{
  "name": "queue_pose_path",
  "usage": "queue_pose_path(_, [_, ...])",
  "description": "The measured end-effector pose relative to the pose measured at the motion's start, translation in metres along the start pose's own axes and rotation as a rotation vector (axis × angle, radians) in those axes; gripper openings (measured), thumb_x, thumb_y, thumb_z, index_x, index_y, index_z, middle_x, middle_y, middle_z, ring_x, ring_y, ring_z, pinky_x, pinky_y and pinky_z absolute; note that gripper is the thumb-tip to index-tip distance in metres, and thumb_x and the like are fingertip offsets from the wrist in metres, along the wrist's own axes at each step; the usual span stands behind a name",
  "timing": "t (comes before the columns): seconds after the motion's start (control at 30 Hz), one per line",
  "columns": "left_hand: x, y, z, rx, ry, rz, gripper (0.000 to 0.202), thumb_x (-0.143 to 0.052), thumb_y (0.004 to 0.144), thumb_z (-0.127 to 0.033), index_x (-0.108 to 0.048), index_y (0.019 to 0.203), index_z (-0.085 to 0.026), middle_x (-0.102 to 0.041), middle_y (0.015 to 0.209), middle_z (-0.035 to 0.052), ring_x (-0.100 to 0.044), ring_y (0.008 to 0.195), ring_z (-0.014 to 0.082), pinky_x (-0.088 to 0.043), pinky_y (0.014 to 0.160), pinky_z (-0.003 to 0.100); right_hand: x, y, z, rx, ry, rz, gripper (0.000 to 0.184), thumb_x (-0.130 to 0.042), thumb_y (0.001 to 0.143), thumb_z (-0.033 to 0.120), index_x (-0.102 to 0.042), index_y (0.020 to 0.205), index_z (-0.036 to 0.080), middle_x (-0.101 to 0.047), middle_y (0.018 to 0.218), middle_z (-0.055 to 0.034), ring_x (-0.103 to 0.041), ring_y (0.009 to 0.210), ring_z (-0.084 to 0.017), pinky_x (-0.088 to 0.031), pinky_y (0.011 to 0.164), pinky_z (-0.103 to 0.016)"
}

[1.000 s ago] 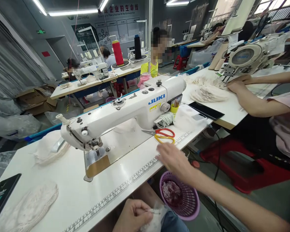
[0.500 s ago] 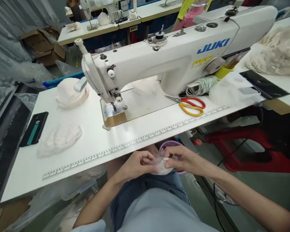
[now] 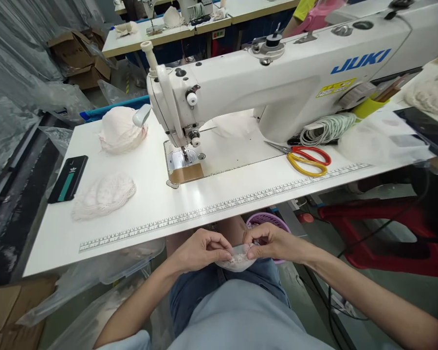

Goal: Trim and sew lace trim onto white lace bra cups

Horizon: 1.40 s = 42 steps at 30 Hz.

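Observation:
Over my lap, a small, sheer white lace fabric piece (image 3: 236, 264) is stretched between my two hands. My left hand (image 3: 203, 250) pinches its left side between thumb and fingers. On the other side my right hand (image 3: 272, 243) grips the right edge, thumb against fingertips. The fabric hangs in a shallow curve below the fingers, just in front of the table edge. Another white lace piece (image 3: 105, 197) lies flat on the table at the left, and a pale cup-shaped fabric piece (image 3: 121, 127) sits behind it.
A white JUKI sewing machine (image 3: 237, 82) stands on the table. Scissors (image 3: 306, 159) with red and yellow handles lie by a cord bundle (image 3: 326, 129). A ruler strip (image 3: 219, 208) runs along the front edge. A phone (image 3: 68, 179) lies left. A purple basket (image 3: 268, 218) is below.
My view has shifted, so the table and machine sit further right. Both hands still hold the lace fabric piece, which now shows more of its lace, with the fingers a little closer together.

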<state>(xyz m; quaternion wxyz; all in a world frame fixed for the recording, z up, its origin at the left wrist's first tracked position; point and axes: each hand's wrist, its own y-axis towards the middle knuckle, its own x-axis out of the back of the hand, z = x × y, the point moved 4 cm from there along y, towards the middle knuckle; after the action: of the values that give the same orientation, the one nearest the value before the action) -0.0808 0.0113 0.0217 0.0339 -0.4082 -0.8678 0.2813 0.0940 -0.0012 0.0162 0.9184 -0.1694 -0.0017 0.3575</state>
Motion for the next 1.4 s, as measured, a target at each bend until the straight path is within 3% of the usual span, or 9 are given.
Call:
queue_pose_path(0.17, [-0.002,0.004,0.002,-0.017,0.054,0.018,0.036,-0.078,0.061,-0.031,-0.068,0.089,-0.011,-0.062,0.068,0.0001,-0.050,0.060,0.0094,-0.036,0.057,0.020,0.000,0.005,-0.003,-0.001,-0.006,-0.021,0.027,-0.066,0.076,0.040,-0.064,0.075,0.013,-0.057,0.068,0.0002,-0.048,0.063,-0.010,-0.037,0.059,-0.022])
queue_pose_path(0.27, [-0.007,0.013,0.002,-0.034,0.105,-0.013,0.026,-0.076,0.062,-0.030,-0.070,0.076,-0.010,-0.058,0.062,-0.0011,-0.046,0.058,0.0082,-0.033,0.054,0.019,0.004,0.003,-0.003,-0.015,0.009,-0.059,0.029,-0.066,0.075,0.041,-0.062,0.073,0.012,-0.055,0.066,0.0009,-0.046,0.060,-0.009,-0.035,0.056,-0.022])
queue_pose_path(0.43, [-0.009,0.022,0.001,0.044,-0.042,-0.043,0.023,-0.076,0.062,-0.029,-0.068,0.073,-0.011,-0.061,0.060,0.0000,-0.052,0.055,0.0092,-0.038,0.057,0.021,0.011,-0.003,-0.006,-0.044,0.032,-0.092,0.029,-0.068,0.074,0.040,-0.062,0.071,0.013,-0.051,0.060,0.0031,-0.038,0.053,-0.007,-0.030,0.050,-0.021])
queue_pose_path(0.63, [-0.006,0.023,0.001,0.080,-0.044,-0.031,0.026,-0.076,0.062,-0.034,-0.070,0.073,-0.011,-0.067,0.064,0.0026,-0.058,0.059,0.0121,-0.043,0.061,0.023,0.009,0.001,-0.008,-0.004,0.044,0.017,0.026,-0.069,0.074,0.038,-0.069,0.080,0.013,-0.061,0.070,-0.0008,-0.050,0.064,-0.010,-0.038,0.058,-0.022])
queue_pose_path(0.9, [-0.003,0.022,0.005,0.090,-0.054,-0.010,0.024,-0.073,0.066,-0.032,-0.073,0.077,-0.011,-0.068,0.065,0.0033,-0.056,0.059,0.0110,-0.044,0.062,0.022,0.012,-0.004,-0.012,-0.028,0.016,0.047,0.025,-0.066,0.076,0.039,-0.070,0.081,0.014,-0.062,0.071,-0.0007,-0.053,0.068,-0.012,-0.041,0.064,-0.024])
queue_pose_path(1.13, [-0.003,0.017,0.004,0.086,0.003,-0.024,0.030,-0.073,0.066,-0.038,-0.073,0.076,-0.010,-0.067,0.063,0.0047,-0.055,0.059,0.0126,-0.043,0.060,0.024,0.012,-0.011,-0.015,-0.008,-0.045,-0.001,0.025,-0.065,0.077,0.041,-0.069,0.079,0.016,-0.059,0.071,0.0001,-0.051,0.069,-0.013,-0.040,0.064,-0.024])
queue_pose_path(1.4, [-0.013,0.020,0.006,0.092,-0.046,0.001,0.024,-0.078,0.060,-0.029,-0.074,0.075,-0.011,-0.069,0.067,0.0040,-0.054,0.056,0.0104,-0.041,0.059,0.021,0.008,-0.013,-0.012,-0.020,-0.008,-0.027,0.027,-0.065,0.077,0.040,-0.069,0.077,0.013,-0.057,0.066,0.0007,-0.047,0.062,-0.010,-0.036,0.058,-0.022])
